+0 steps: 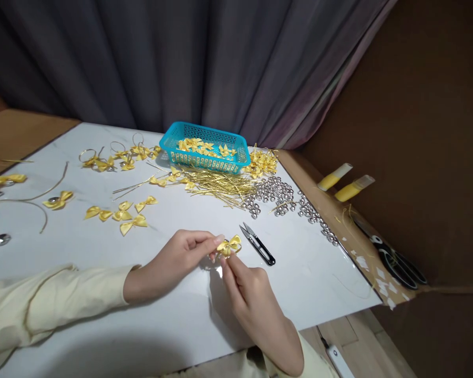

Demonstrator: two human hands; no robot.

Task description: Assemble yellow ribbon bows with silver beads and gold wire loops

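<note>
Between my two hands, just above the white board, is a yellow ribbon bow (230, 244) with what looks like a small silver piece at its middle. My left hand (185, 254) pinches the bow's left side between thumb and fingers. From below and to the right, my right hand (250, 291) grips its lower part; the exact hold of its fingertips is partly hidden. A pair of black thread snips (257, 244) lies right of the hands. Several loose yellow bows (122, 212) rest on the board to the left.
Behind my hands stands a turquoise basket (205, 161) holding bows. Gold wire strips (220, 184) and silver beads (276, 191) lie in front of it. Large scissors (398, 260) and two yellow tubes (345, 186) are at the right edge. A grey curtain (173, 63) hangs behind.
</note>
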